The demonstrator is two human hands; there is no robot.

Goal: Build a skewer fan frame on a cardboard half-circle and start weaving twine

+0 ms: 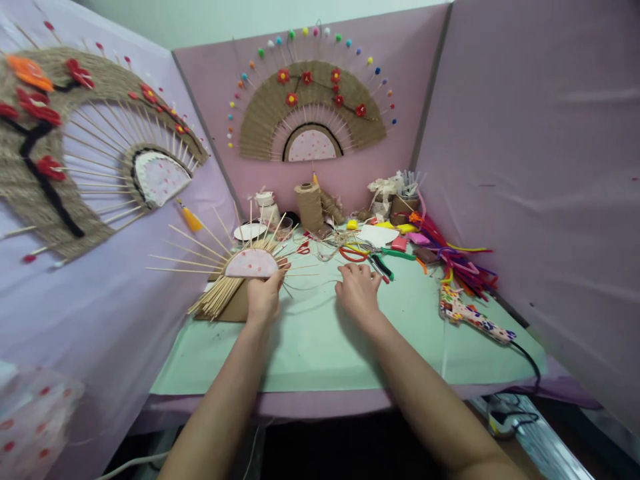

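Observation:
At the left of the table, my left hand [264, 293] grips the right end of a half-round fan frame [251, 264], its centre covered in white cloth with pink-red dots. Thin wooden sticks [193, 257] spread outward from its curved edge. Beneath the frame lie a bundle of loose sticks [219, 297] and a piece of brown cardboard [236, 308]. My right hand [358, 291] is low over the middle of the table with curled fingers, closed at the end of a thin strand of twine [313, 287] that runs toward the frame. Its fingertips are partly hidden.
Right of my hands lie pliers [381, 267], red-handled scissors [354, 253], colourful pipe cleaners [463, 257] and a patterned glue gun [473, 313] with a black cord. A twine spool [309, 207] stands at the back. Finished fans [313, 107] hang on the walls.

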